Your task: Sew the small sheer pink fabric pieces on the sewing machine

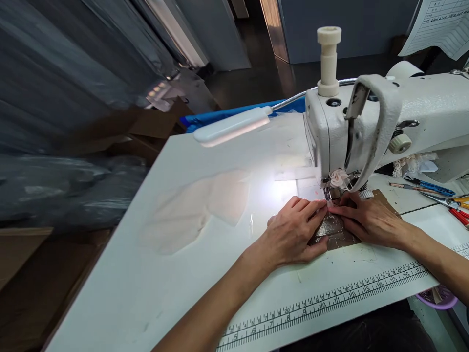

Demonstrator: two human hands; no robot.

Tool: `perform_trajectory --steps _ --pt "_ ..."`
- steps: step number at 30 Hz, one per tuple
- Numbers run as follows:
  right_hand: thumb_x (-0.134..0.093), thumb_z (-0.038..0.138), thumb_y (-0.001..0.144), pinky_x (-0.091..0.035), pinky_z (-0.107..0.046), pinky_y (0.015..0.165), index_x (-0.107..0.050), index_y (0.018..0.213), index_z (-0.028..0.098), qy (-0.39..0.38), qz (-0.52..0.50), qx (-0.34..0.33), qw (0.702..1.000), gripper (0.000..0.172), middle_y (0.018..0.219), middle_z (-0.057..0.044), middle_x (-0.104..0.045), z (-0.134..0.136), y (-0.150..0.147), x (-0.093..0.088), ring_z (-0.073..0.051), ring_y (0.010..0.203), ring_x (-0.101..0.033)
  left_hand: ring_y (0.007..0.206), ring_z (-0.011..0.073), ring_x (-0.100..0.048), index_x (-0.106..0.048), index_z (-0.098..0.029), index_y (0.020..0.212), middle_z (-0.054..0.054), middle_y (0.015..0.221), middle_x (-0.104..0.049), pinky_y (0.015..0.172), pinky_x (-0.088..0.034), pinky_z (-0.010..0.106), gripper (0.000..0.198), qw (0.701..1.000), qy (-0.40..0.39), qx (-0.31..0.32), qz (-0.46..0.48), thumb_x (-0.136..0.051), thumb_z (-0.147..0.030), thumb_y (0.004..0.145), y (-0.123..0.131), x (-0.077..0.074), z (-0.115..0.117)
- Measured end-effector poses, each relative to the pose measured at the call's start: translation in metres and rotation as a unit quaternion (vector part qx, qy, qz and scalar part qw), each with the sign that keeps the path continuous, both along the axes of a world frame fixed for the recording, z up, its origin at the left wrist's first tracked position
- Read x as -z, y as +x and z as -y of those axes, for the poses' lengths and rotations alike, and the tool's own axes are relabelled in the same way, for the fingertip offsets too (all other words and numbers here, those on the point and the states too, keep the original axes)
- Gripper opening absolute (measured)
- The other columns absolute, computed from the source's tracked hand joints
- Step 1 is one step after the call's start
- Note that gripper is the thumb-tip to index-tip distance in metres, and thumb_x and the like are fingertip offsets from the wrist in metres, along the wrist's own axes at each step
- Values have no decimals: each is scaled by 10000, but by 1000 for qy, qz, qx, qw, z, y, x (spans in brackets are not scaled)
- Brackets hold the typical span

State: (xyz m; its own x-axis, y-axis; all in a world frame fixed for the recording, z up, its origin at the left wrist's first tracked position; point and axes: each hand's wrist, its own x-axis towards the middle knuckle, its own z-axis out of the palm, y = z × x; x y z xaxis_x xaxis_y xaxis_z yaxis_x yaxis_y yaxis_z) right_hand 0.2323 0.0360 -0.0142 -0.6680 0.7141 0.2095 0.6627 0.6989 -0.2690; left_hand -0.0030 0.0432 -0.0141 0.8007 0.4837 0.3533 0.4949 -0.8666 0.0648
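Observation:
My left hand (298, 226) rests at the sewing machine's needle area, its fingers bent and close together, the thumb apart on the metallic plate (331, 226). From the other side comes my right hand (372, 222), fingertips almost meeting those of the left just in front of the presser foot (332, 194). Both sets of fingertips press together at that spot; whatever lies between them is too small and covered to make out. A pale ruffled fabric flower (338, 178) hangs just above the foot on the white sewing machine (414, 105).
Pale sheer fabric pieces (198, 205) lie left on the white table (120, 288). A lamp (232, 126) hangs over it. A printed ruler (322, 305) follows the front edge. Scissors (445, 200) and pens (428, 186) lie right. Below is a purple basket (445, 304); cartons (154, 122) stand left.

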Motion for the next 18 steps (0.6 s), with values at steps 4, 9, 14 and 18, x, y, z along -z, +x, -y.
perform_trajectory --steps 4,9,14,18 --pt "-407 257 1004 -509 -350 709 -647 1240 214 -15 -7 1 1000 339 1102 -146 -592 0 0 1 -201 780 -577 913 270 -619 -592 -91 1222 174 1197 -647 784 -499 433 454 1000 -11 -4 -4 -512 -375 877 0 0 -2" --pt "-393 277 1015 -521 -373 733 -625 1276 231 -15 -7 19 1000 353 1105 -146 -579 0 -3 3 -214 798 -591 910 275 -598 -600 -109 1236 177 1243 -621 788 -489 459 458 999 -30 -15 -8 -509 -377 875 0 -2 -5" --pt "-394 252 998 -535 -368 747 -608 1312 218 -27 -14 14 999 382 1125 -153 -581 -2 -4 0 -230 852 -603 906 264 -583 -605 -129 1227 152 1227 -624 804 -481 444 463 999 -17 -40 -17 -537 -407 863 0 -3 -6" --pt "-417 280 982 -529 -329 724 -672 1179 198 -97 -42 25 994 332 1068 -127 -617 -6 4 -13 -214 829 -621 904 268 -569 -593 -103 1230 153 1171 -633 810 -474 443 523 998 -5 -55 -30 -545 -463 854 1 -2 -8"
